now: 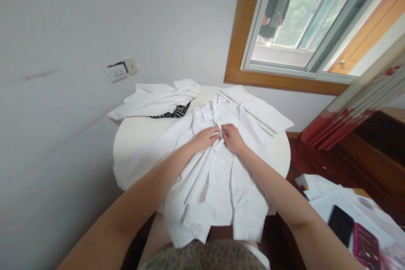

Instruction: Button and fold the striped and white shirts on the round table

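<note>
A white button-up shirt (218, 177) lies spread over the round table, collar toward the wall and hem hanging over the near edge. My left hand (206, 138) has its fingers closed on the front edge of the shirt below the collar. Just to its right, my right hand (233, 137) pinches the other front edge with bent fingers. The two hands almost meet at the button line. Small buttons show faintly below them. One sleeve stretches out to the left across the tabletop.
The white round table (139, 128) stands against the wall. On it are a crumpled white garment (158, 99) over a black striped cloth (177, 112) and a folded white garment (261, 107). Papers (332, 196), a black phone (341, 224) and a pink-edged device (366, 245) lie lower right.
</note>
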{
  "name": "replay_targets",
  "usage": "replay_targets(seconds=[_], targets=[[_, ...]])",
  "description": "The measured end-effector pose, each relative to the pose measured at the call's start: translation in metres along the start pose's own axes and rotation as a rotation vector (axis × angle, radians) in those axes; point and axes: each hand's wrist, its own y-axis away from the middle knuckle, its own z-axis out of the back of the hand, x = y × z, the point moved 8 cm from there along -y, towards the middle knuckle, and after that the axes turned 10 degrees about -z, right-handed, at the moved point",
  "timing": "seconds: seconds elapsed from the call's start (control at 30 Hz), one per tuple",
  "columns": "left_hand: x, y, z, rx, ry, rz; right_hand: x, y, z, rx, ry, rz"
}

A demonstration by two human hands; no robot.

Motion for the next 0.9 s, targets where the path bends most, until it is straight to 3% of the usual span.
replay_targets(seconds=[0.17, 0.3, 0.5, 0.73, 0.9], targets=[[0.027, -0.001, 0.008, -0.095, 0.195, 0.035, -0.009, -0.001, 0.009, -0.015, 0.068, -0.041], [0.028, -0.001, 0.012, -0.126, 0.312, 0.044, -0.008, -0.003, 0.013, -0.013, -0.007, -0.014], [0.029, 0.0, 0.015, -0.143, 0.294, 0.091, 0.011, 0.0, 0.016, 0.057, -0.185, 0.14], [0.018, 0.005, 0.021, -0.284, 0.177, 0.048, -0.007, -0.004, 0.013, 0.148, -0.476, -0.065], [0.016, 0.001, 0.02, -0.191, 0.222, -0.03, -0.017, -0.005, 0.009, 0.163, -0.538, -0.144]])
